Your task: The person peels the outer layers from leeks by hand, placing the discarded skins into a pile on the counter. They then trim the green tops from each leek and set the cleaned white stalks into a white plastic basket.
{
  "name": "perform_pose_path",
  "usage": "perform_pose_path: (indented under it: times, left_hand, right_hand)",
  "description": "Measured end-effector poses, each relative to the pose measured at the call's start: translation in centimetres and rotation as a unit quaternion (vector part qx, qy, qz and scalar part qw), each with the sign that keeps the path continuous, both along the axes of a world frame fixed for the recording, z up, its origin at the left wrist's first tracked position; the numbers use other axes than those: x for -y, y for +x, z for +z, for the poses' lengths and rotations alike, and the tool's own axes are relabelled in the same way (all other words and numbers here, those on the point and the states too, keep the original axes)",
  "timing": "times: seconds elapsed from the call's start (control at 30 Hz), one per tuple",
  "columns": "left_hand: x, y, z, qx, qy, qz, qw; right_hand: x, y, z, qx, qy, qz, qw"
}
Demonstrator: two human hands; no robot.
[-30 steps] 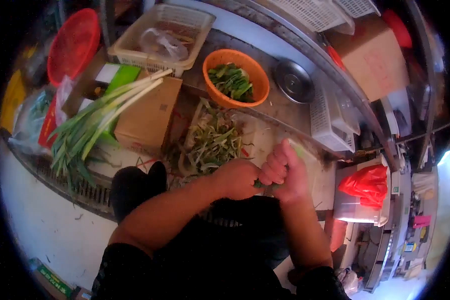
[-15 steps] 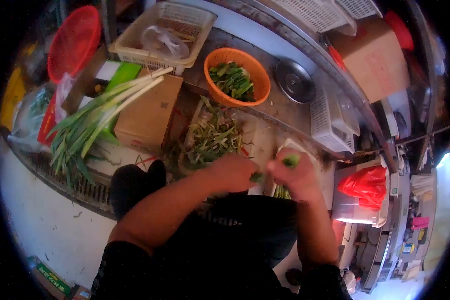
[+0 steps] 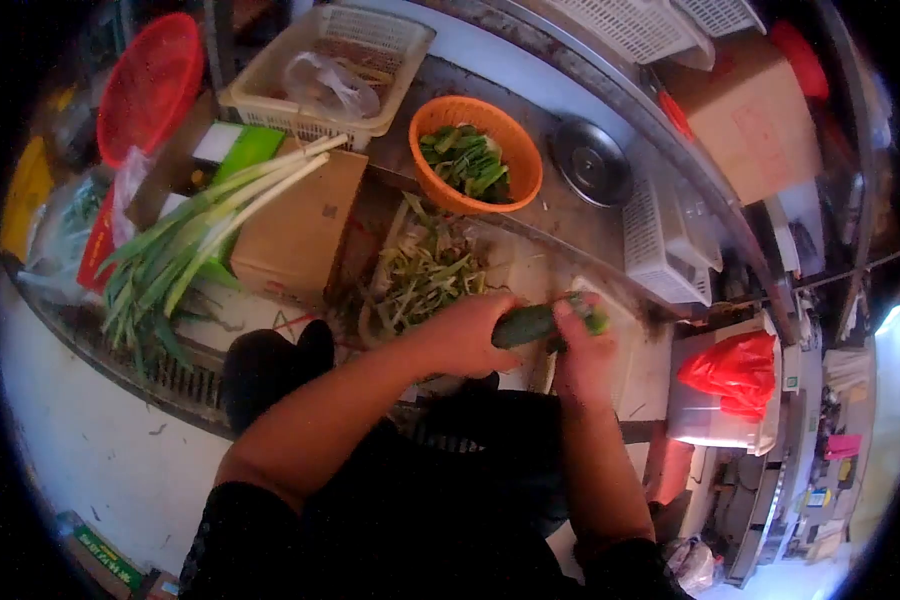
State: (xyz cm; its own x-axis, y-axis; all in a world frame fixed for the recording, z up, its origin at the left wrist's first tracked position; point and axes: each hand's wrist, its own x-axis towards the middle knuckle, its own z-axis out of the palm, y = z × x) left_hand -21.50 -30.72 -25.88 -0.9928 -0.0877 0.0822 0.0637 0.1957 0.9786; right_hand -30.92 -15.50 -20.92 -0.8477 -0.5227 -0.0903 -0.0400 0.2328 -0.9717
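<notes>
A dark green cucumber [image 3: 526, 326] lies between my hands, above the scrap crate. My left hand [image 3: 470, 332] is wrapped round its near end. My right hand [image 3: 583, 355] is closed at its other end, where lighter green shows between the fingers; whether that is the same cucumber or another piece is blurred. Just beyond my left hand, a crate [image 3: 378, 290] holds a heap of green leaf scraps [image 3: 430, 275]. Partly hidden behind my right hand is a pale tray [image 3: 620, 345].
An orange basket [image 3: 526, 150] of cut greens stands on the ledge beside a metal lid [image 3: 592, 162]. Long scallions [image 3: 195, 235] lie across a cardboard box [image 3: 295, 230] at left. On the right are white baskets [image 3: 660, 240] and a bin with a red bag [image 3: 730, 375].
My hands were apart, each with something green. My left hand has turned and moved slightly right, my right hand slightly left, and the cucumber now shows lengthwise between them.
</notes>
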Motion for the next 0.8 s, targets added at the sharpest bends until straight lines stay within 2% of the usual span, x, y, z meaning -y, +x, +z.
perform_pose_path:
  times: [0.03, 0.07, 0.1, 0.17, 0.27, 0.3, 0.37, 0.4, 0.43, 0.47, 0.5, 0.57, 0.6, 0.67, 0.7, 0.77, 0.8]
  left_hand:
    - [0.1, -0.3, -0.4, 0.061, 0.006, -0.020, 0.998]
    - [-0.4, -0.5, -1.0, 0.061, 0.007, -0.020, 0.998]
    - [-1.2, -0.6, -1.6, 0.041, -0.026, 0.018, 0.999]
    - [-2.2, -0.8, -2.1, 0.020, -0.059, 0.055, 0.997]
    - [-2.7, -0.7, -2.0, 0.038, -0.058, 0.068, 0.995]
    - [-2.9, -0.5, -1.3, 0.063, -0.091, 0.095, 0.989]
    - [-2.8, 0.1, 0.2, 0.086, -0.124, 0.120, 0.981]
    - [-2.7, 0.3, 0.9, 0.102, -0.167, 0.061, 0.979]
    - [-2.7, 0.5, 1.1, 0.117, -0.208, 0.001, 0.971]
    - [-2.8, 0.5, 0.9, 0.117, -0.208, 0.000, 0.971]
    - [-2.9, 0.5, 0.6, 0.082, -0.225, -0.006, 0.971]
    - [-3.0, 0.5, 0.5, 0.047, -0.241, -0.013, 0.969]
    - [-2.6, 0.7, 1.0, 0.021, -0.241, -0.036, 0.970]
    - [-1.8, 0.6, 0.9, -0.006, -0.241, -0.060, 0.969]
    - [-1.4, 0.4, 0.2, -0.028, -0.231, -0.056, 0.971]
    - [-0.9, 0.3, -0.9, -0.048, -0.222, -0.049, 0.973]
    - [-0.7, 0.3, -1.3, -0.058, -0.165, 0.009, 0.985]
  right_hand:
    - [0.3, -0.2, 0.6, 0.027, -0.087, -0.033, 0.995]
    - [0.9, 0.1, 0.8, 0.015, -0.160, 0.010, 0.987]
    - [1.4, 0.8, 1.1, 0.014, -0.160, 0.010, 0.987]
    - [2.2, 2.1, 1.1, 0.174, -0.288, 0.031, 0.941]
    - [3.2, 2.7, 0.3, 0.167, -0.306, 0.005, 0.937]
    - [3.0, 2.3, -0.3, 0.168, -0.306, 0.006, 0.937]
    - [2.3, 1.3, -1.8, -0.018, -0.154, 0.062, 0.986]
    - [2.2, 1.4, -1.3, -0.019, -0.154, 0.061, 0.986]
    - [2.2, 1.8, -0.4, 0.076, -0.163, 0.042, 0.983]
    - [2.2, 2.2, 0.2, 0.172, -0.171, 0.024, 0.970]
    - [2.2, 2.2, 0.6, 0.172, -0.171, 0.023, 0.970]
    - [1.9, 1.7, 1.3, 0.309, -0.253, 0.019, 0.917]
    - [1.6, 1.0, 1.6, 0.308, -0.252, 0.018, 0.917]
    - [0.7, -0.5, 2.3, 0.512, -0.293, 0.057, 0.805]
    - [0.3, -0.7, 3.1, 0.513, -0.292, 0.057, 0.805]
    - [-0.1, -0.6, 5.4, 0.381, -0.238, 0.044, 0.892]
    - [-0.2, -0.4, 5.8, 0.294, -0.243, 0.038, 0.923]
